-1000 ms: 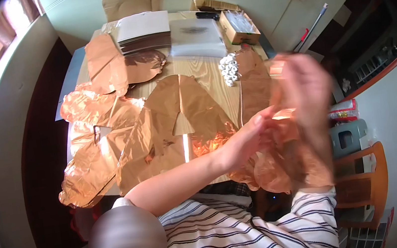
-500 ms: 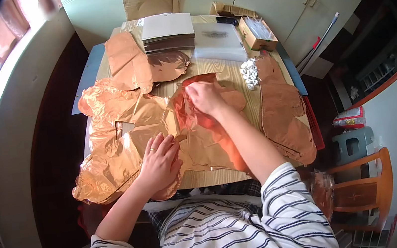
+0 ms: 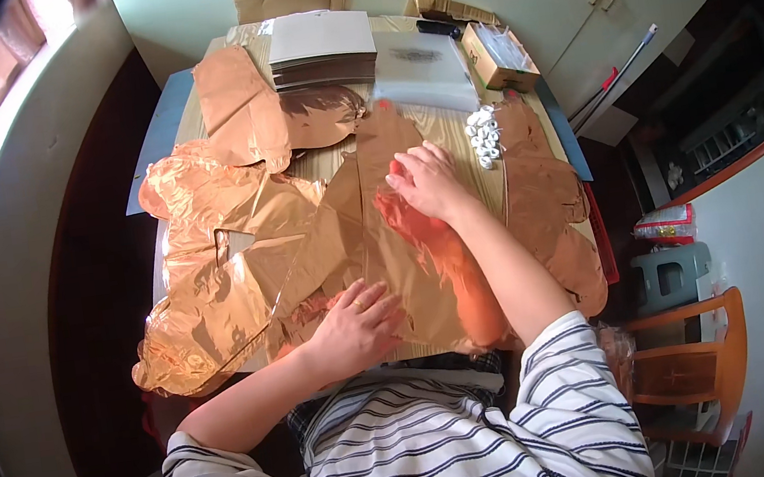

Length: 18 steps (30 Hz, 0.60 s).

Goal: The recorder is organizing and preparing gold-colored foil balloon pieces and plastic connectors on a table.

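Observation:
Flat copper-coloured foil balloons are spread over the wooden table. The nearest foil balloon (image 3: 427, 290) lies unfolded in front of me and mirrors my right arm in orange-red. My left hand (image 3: 355, 324), a ring on one finger, rests on its lower left part with fingers stretched out. Above its right edge is my right hand (image 3: 433, 183), fingers loosely bent and apart, near or touching the foil; the fingertips are partly hidden. To the left lies a crinkled, shinier foil balloon (image 3: 206, 291). Another flat foil balloon (image 3: 546, 198) lies at the right.
At the back stand a stack of white-topped sheets (image 3: 319, 39), clear plastic bags (image 3: 422, 64) and a small box (image 3: 501, 59) with clear packets. Several small white rolls (image 3: 484, 133) lie right of centre. More foil (image 3: 239, 103) lies back left. A wooden chair (image 3: 688, 362) stands at right.
The foil flap my right hand gripped is now laid out flat toward the back. My right hand has let go and moved right; my left hand has slid right and nearer me.

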Motion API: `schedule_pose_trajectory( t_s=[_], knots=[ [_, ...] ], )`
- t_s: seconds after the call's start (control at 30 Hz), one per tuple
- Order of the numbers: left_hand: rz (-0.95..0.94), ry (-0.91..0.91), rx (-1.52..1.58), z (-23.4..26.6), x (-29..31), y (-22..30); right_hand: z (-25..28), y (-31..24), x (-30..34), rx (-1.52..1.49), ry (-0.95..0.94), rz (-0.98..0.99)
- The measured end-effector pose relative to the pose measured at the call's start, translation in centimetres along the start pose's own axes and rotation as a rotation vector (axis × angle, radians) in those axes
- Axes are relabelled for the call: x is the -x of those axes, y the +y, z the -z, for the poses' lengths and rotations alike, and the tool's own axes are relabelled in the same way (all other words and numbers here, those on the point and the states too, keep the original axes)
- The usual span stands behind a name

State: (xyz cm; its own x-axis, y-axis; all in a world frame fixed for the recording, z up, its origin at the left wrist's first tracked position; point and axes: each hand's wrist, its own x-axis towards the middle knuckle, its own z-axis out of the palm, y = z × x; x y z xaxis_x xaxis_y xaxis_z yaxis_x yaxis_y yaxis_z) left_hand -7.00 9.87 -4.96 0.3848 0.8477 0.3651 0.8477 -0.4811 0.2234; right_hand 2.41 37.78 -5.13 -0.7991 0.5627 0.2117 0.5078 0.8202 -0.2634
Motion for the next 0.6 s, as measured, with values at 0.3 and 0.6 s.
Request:
schedule_pose_trajectory(
  t_s=[0.3, 0.6],
  knots=[
    [0.214, 0.028, -0.02, 4.2, 1.6, -2.5, -0.7, 0.0, 3.5, 0.056, 0.104, -0.014],
    [0.259, -0.037, -0.115, 2.1, -0.3, -1.7, -0.5, -1.0, 4.0, 0.029, -0.009, -0.106]
  ],
)
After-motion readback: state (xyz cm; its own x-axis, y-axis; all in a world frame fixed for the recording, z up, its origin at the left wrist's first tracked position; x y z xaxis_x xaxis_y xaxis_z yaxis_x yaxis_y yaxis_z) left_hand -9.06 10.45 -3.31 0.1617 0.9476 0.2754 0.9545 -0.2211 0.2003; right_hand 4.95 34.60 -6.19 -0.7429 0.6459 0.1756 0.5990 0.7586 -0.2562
